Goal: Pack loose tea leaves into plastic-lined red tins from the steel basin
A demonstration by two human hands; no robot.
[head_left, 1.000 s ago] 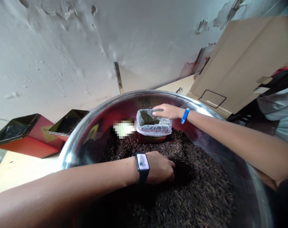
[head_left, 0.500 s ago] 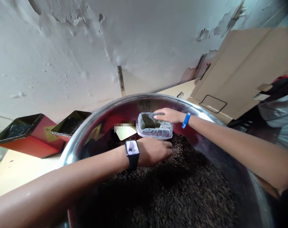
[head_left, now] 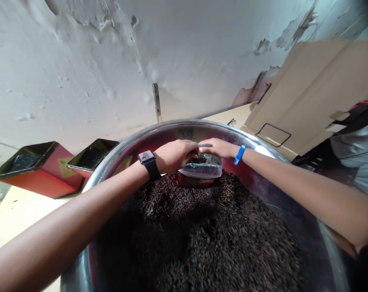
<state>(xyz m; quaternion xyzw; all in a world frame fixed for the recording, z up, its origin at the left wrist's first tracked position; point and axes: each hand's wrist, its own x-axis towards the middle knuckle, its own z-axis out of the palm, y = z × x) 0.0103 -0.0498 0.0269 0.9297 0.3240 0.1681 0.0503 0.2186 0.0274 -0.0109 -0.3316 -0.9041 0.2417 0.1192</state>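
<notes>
A red tin (head_left: 196,181) with a clear plastic bag (head_left: 212,168) folded over its rim stands in loose dark dried leaves, which look like tea (head_left: 232,235), inside a big metal basin (head_left: 184,123). My right hand (head_left: 219,148) grips the far right rim of the lined tin. Above the tin's left side is my left hand (head_left: 180,154), with its fingers curled and pointing toward the opening. Whatever those fingers hold is hidden. Both hands are close together at the opening and partly cover it.
To the left, two more red tins with open tops, a larger one (head_left: 44,172) and a smaller one (head_left: 94,156), stand on a pale tabletop (head_left: 12,219). A cardboard box (head_left: 296,101) is at the right. Behind the basin rises a peeling wall (head_left: 95,81).
My left hand has moved up and left from over the leaves to the tin's opening. The tin's red front now shows, and the pale card beside it is now mostly covered. My right hand stays at the rim.
</notes>
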